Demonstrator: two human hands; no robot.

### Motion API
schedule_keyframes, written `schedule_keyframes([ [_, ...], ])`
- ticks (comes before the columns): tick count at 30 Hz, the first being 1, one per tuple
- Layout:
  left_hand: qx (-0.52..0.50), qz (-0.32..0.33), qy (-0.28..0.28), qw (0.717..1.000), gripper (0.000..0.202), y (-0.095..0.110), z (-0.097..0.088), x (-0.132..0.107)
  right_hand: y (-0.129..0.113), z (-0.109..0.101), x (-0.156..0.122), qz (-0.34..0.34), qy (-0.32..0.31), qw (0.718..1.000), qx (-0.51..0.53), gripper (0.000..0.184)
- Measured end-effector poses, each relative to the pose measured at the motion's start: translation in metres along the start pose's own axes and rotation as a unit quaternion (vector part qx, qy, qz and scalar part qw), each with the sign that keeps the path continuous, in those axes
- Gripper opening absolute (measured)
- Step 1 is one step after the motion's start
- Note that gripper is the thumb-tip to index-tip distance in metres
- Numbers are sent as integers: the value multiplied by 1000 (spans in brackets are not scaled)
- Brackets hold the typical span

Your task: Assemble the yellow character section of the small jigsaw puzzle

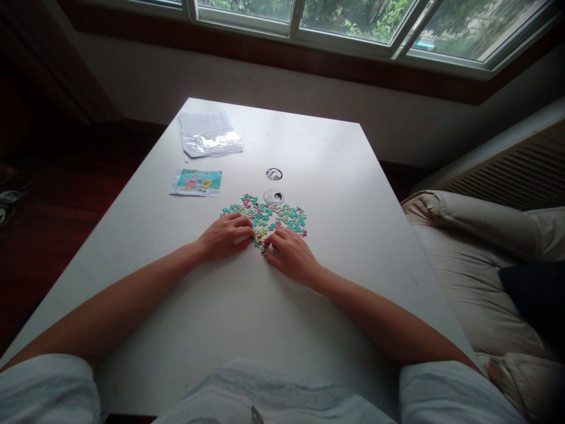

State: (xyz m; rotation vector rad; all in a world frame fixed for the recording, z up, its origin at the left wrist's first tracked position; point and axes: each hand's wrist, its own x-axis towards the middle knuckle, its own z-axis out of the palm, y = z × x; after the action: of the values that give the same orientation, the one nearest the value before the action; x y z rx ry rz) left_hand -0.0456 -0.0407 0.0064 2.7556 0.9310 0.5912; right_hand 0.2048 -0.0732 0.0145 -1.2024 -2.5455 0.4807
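Many small jigsaw puzzle pieces, mostly turquoise with bits of pink and yellow, lie spread on the white table. At their near edge, a small joined cluster with a yellow cartoon face sits between my two hands. My left hand rests at its left side, thumb and fingertips drawn together against the pieces. Opposite it, my right hand has its thumb and index finger pinched at the cluster's lower right. What lies within either pinch is too small to make out, though both touch puzzle pieces.
A cartoon picture card lies to the left, with a clear plastic sleeve of papers behind it. Two round metallic-looking discs sit beyond the pieces. A beige sofa stands along the right side, and a window is ahead.
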Motion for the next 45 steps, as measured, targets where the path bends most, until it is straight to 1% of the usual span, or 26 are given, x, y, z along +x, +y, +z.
schedule_keyframes([
  [3, 1, -2, 0, 1000, 14, -1, 0, 0, 0, -1, 0, -6, -5, 1000, 15, 9],
  [10, 4, 1, -2, 1000, 14, -2, 1, -1, 0, -2, -1, -6, -15, 999, 30, 14],
  [19, 12, 4, 7, 1000, 16, -2, 1, -1, -1, 0, -2, -3, -6, 1000, 28, 13],
  [26, 26, 12, -28, 999, 21, 2, -3, 1, -2, 2, -1, -14, -1, 1000, 27, 12],
  [30, 27, 11, -33, 999, 21, 4, -5, 2, 0, 1, 0, -17, 2, 999, 27, 12],
  [35, 31, 5, -41, 999, 20, 4, -6, 2, 6, -2, 3, 0, 21, 1000, 14, 11],
  [40, 26, 1, -28, 999, 17, 3, -3, 1, 9, -1, 4, -22, 20, 999, 22, 12],
  [45, 12, 6, -25, 1000, 17, 4, -4, 2, 8, -1, 3, -24, 14, 999, 25, 12],
])
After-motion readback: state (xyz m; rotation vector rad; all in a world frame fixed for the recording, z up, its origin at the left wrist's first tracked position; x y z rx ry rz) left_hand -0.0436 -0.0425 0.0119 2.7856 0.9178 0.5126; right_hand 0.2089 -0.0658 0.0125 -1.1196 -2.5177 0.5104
